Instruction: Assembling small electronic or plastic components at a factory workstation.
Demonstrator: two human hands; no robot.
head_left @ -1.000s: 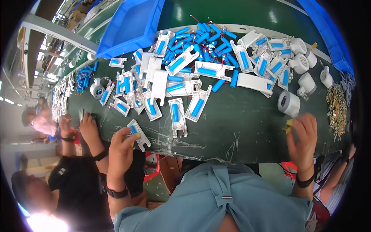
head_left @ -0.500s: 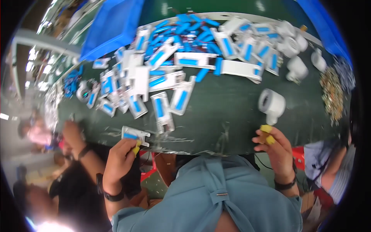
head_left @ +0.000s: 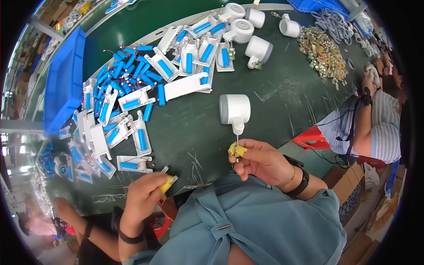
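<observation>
My right hand (head_left: 260, 161), with yellow finger cots, pinches a thin wire or pin below a white round fan-like housing (head_left: 235, 110) that stands on the green table (head_left: 274, 97). At the table's near edge my left hand (head_left: 143, 194), also yellow-tipped, grips the end of a white plastic holder (head_left: 170, 176). Just beyond it lies another white holder with a blue cylindrical battery (head_left: 132, 164). I wear a blue shirt and a dark wristband on each wrist.
Many white holders with blue batteries (head_left: 132, 97) cover the table's left and far middle. More white housings (head_left: 258, 46) stand at the back, beside a heap of small metal parts (head_left: 324, 53). A blue bin (head_left: 64, 84) lies left. Other people sit at right (head_left: 375, 119) and lower left (head_left: 75, 221).
The view has swung, shifting the table to the upper left. My right hand has come up to the white housing and pinches at its stem. My left hand still grips a white holder.
</observation>
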